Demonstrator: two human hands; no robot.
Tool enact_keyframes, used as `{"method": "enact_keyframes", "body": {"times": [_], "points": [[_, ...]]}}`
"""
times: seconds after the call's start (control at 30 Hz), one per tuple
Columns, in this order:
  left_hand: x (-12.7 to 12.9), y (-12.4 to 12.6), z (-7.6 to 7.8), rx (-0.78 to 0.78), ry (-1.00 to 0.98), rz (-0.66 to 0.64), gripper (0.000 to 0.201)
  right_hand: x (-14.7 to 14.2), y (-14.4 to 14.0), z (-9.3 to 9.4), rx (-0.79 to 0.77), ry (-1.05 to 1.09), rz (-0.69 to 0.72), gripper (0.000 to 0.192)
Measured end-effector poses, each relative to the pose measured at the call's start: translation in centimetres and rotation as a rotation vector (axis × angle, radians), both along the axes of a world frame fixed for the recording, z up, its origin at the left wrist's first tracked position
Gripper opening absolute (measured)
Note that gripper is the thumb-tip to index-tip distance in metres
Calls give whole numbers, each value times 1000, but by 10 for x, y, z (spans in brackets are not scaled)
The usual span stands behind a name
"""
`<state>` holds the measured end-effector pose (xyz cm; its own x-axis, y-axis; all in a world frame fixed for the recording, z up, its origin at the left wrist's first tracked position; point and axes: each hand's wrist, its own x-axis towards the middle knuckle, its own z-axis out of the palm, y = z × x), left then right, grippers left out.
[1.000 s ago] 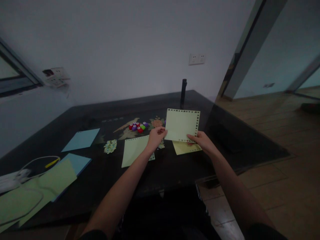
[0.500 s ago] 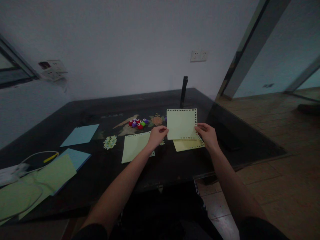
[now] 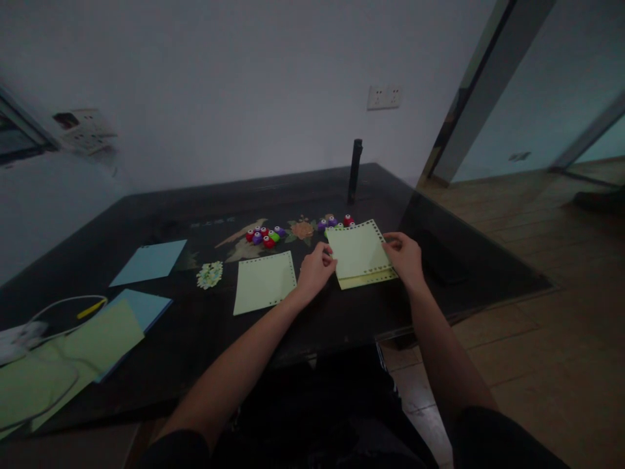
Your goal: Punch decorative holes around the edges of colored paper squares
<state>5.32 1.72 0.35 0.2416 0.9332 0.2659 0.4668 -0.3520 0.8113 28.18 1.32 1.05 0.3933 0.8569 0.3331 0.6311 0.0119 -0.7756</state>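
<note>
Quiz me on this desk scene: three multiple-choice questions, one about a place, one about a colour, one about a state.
1. Where does the punched green sheet that both hands hold lie?
A. over a yellow sheet
B. on the floor
C. against the wall

2. What colour is the sheet at far left?
A. red
B. blue
C. black

3. How is the black cylinder at the back?
A. lying flat
B. upright
C. held in a hand

A: yellow edge shows beneath it, left hand and right hand at its sides.
B: pale blue.
B: it stands on the table.
</note>
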Motion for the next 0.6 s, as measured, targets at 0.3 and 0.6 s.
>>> {"method": "enact_keyframes", "body": {"times": [0.3, 0.6], "points": [[5, -9, -1, -23, 182, -11, 21, -3, -6, 2, -224, -210, -49, 29], [3, -10, -3, 39, 293, -75, 16, -4, -7, 0, -316, -260, -18, 27]]}}
